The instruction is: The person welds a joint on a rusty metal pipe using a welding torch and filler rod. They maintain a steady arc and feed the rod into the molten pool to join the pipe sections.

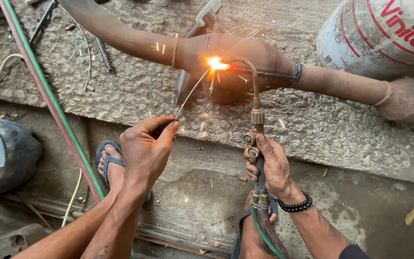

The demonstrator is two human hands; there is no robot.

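Rusty brown exhaust pipe [245, 57] lying far on rough concrete, sparking. Left hand [144, 148] fingers pinched on filler rod [192, 91]; right hand [271, 165] clamped around brass torch [256, 120]. White cylinder [379, 33] far right.

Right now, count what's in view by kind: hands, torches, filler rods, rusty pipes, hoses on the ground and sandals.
Hands: 2, left hand pinching the filler rod, right hand on the torch
Torches: 1, torch
Filler rods: 1, filler rod
Rusty pipes: 1, rusty pipe
Hoses on the ground: 2, red and green pair
Sandals: 2, blue sandal, the other mostly hidden
Total: 9
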